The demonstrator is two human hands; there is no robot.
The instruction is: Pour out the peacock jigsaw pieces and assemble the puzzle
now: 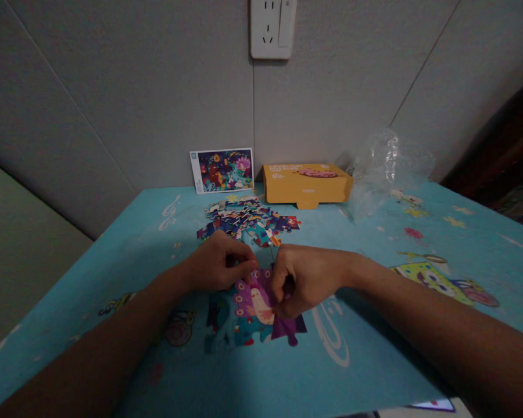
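Note:
A small joined section of jigsaw puzzle [249,325], purple, pink and teal, lies flat on the table in front of me. At its upper left edge my left hand [220,262] is closed, thumb and forefinger pinched on a puzzle piece. My right hand [307,277] is curled over the right side of the section, its fingertips pinched on a purple piece there. The right hand hides part of that side. Just beyond both hands is a heap of loose jigsaw pieces [244,216], some overlapping.
A picture card [225,170] leans against the wall at the back. Beside it sits a yellow box [307,187], with crumpled clear plastic [377,168] to its right. A blue cartoon-print cloth [375,360] covers the table. A wall socket [272,29] is above.

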